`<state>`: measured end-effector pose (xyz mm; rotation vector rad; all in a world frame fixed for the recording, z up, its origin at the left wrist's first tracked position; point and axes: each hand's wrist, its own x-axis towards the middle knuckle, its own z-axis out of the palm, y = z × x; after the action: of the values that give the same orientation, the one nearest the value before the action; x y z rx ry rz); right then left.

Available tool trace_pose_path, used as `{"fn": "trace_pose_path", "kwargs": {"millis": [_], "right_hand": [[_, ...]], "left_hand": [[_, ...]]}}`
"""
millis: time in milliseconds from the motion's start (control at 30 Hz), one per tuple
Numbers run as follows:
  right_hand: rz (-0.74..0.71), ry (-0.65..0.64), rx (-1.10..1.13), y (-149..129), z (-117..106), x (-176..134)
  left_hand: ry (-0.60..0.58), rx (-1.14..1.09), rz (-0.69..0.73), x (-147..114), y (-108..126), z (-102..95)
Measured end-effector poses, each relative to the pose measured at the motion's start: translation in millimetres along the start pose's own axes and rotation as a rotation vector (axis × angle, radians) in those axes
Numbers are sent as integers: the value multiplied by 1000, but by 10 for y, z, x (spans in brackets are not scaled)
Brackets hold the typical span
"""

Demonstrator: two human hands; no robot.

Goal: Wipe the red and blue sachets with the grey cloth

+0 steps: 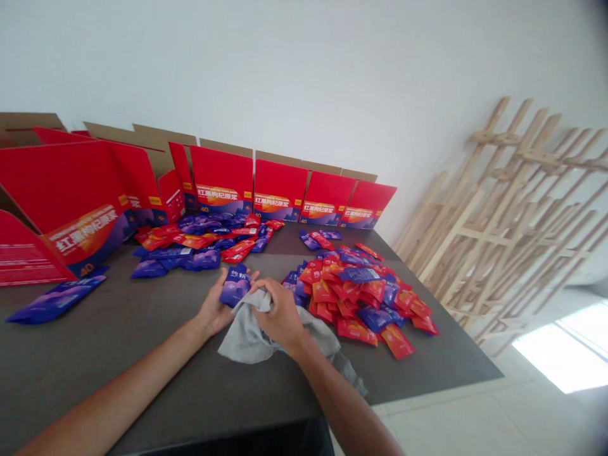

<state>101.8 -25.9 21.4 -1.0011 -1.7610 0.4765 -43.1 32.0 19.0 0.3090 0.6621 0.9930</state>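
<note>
My left hand (216, 308) is closed around a blue-purple sachet (236, 285) with white print, its face turned up. A grey cloth (251, 335) is bunched in my right hand (278, 313), and its upper edge meets the sachet's lower corner. The rest of the cloth drapes over the table towards the right. Just right of my hands lies a heap of red and blue sachets (342, 285). Beyond my left hand is another pile of blue and red sachets (199, 237).
Open red cartons (223, 174) line the wall side of the dark table (190, 380). A larger open carton (71, 209) stands at the left, with a lone blue sachet (59, 297) before it. Wooden easels (489, 234) lean against the wall, right of the table's edge.
</note>
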Motion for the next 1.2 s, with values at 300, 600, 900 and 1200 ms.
{"fn": "trace_pose_path", "kwargs": {"millis": [300, 600, 900, 1200], "right_hand": [[-20, -127, -33, -39, -8, -18], [-50, -367, -49, -53, -32, -34], [148, 47, -180, 65, 57, -33], [138, -120, -210, 37, 97, -51]], "left_hand": [[-78, 285, 58, 141, -62, -133], [-25, 406, 202, 93, 63, -86], [-202, 291, -267, -81, -28, -21], [-261, 299, -258, -98, -98, -40]]}}
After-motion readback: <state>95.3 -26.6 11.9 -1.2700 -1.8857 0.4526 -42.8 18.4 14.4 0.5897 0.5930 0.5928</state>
